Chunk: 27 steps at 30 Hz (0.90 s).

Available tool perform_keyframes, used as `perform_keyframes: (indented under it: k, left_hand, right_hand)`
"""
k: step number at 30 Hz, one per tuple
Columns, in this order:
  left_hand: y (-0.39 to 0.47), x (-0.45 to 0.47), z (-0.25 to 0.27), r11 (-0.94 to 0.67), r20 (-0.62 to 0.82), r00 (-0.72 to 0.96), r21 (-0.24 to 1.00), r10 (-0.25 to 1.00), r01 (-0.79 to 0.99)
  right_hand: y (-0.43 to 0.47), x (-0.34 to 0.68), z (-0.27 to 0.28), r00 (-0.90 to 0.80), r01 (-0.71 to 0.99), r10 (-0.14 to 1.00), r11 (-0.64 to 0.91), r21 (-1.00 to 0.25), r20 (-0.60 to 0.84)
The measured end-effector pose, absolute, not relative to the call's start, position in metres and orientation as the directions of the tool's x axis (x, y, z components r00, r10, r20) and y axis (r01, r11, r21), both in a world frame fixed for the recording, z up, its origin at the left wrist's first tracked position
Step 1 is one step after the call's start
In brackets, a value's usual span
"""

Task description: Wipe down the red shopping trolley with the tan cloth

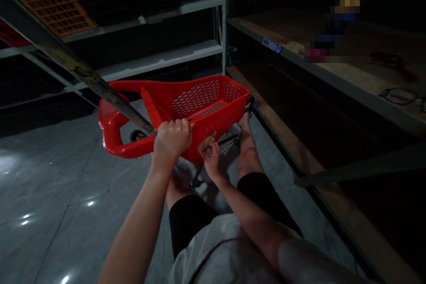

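Observation:
A red plastic shopping cart [213, 117] with a perforated basket stands between my legs. My left hand [173, 140] is closed in a fist at the cart's near rim, beside its looped handle [113, 137]. A scuffed metal pole [89, 73] slants down from the upper left and its visible end meets this fist; whether the fingers also hold it is hidden. Low against the cart's near side, my right hand [212, 159] pinches a crumpled brown cloth or paper [208, 143], its exact kind unclear in the dim light.
Metal shelving [159, 60] stands behind the cart, with an orange crate [55, 4] on it at upper left. Along the right runs a wooden shelf [293, 49] bearing glasses [399, 95], a dark red object [394, 62] and a blurred-out item. Grey tiles [66, 177] cover the floor.

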<state>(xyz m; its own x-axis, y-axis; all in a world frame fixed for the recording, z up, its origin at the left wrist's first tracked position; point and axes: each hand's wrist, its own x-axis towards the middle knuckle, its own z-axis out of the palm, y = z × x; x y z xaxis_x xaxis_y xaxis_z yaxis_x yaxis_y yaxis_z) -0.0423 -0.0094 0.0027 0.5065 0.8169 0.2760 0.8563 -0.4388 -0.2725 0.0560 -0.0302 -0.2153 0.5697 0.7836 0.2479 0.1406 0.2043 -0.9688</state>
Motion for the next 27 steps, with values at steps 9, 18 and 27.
perform_keyframes:
  k: [9, 18, 27]
  left_hand:
    - [0.003, -0.044, -0.001, -0.429, 0.304, 0.545, -0.373, 0.781, 0.823]
    - [0.000, -0.038, 0.000, -0.478, 0.302, 0.589, -0.369, 0.750, 0.797]
    - [-0.036, -0.115, 0.006, -0.426, 0.794, 0.240, 0.026, 0.559, 0.904]
  right_hand:
    - [-0.013, 0.052, -0.158, 0.569, 0.061, 0.764, 0.332, -0.941, 0.306]
    - [-0.039, 0.038, -0.191, 0.459, 0.209, 0.789, 0.350, -0.913, 0.408]
    - [-0.038, 0.024, -0.070, 0.285, 0.228, 0.688, 0.628, -0.744, 0.668]
